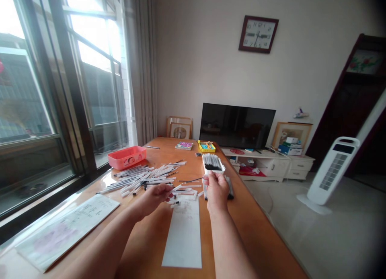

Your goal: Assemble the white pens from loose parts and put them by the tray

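Note:
My left hand (161,193) is closed in a pinch on a whitish pen barrel (177,187), which points to the right. Between the fingertips of my right hand (217,185) is a thin dark pen refill (190,180), its free end reaching left over the table. A loose heap of pens and pen parts (150,176) lies beyond my left hand. Small white and black pen caps (176,204) are scattered by its fingers, near a long white paper strip (183,238). Just past my right hand stands a white box (222,169) packed with pens; more pens lie partly hidden beside that hand.
A pink basket (126,158) sits at the table's left edge. Farther back are a booklet (183,145) and a yellow box (206,146). A notebook (69,230) lies at front left. The wooden table (256,238) ends on the right above the floor.

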